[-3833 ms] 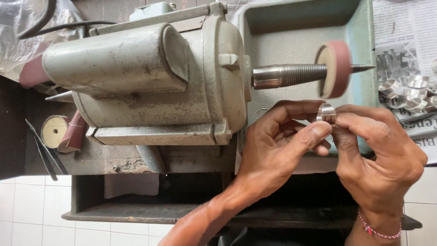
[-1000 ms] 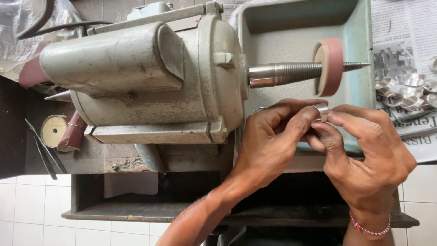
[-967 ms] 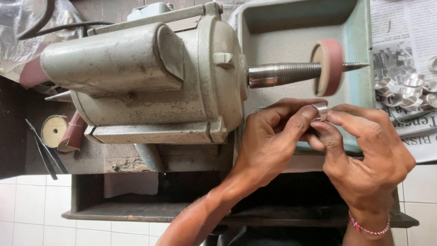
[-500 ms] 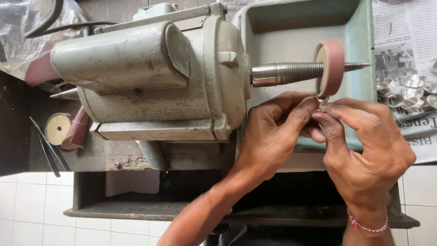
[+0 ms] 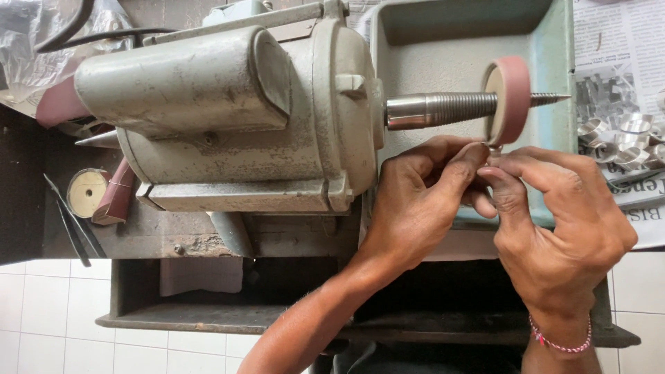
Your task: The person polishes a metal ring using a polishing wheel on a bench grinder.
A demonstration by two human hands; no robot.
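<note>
A grey bench polishing motor [image 5: 228,118] has a tapered threaded spindle [image 5: 443,109] carrying a pink polishing wheel [image 5: 512,100]. My left hand [image 5: 422,201] and my right hand [image 5: 561,228] pinch a small silver ring [image 5: 493,148] between their fingertips. The ring sits right at the lower edge of the wheel and is mostly hidden by my fingers. A red thread bracelet circles my right wrist.
A green metal tray [image 5: 554,41] surrounds the wheel. Several silver rings [image 5: 623,142] lie on newspaper at the right. A small round disc [image 5: 86,194], dark tweezers [image 5: 69,225] and a pink wheel [image 5: 59,104] sit at the left. White tiles lie below.
Both hands have lifted the ring from a little below the wheel up to its lower edge. The view has shifted slightly.
</note>
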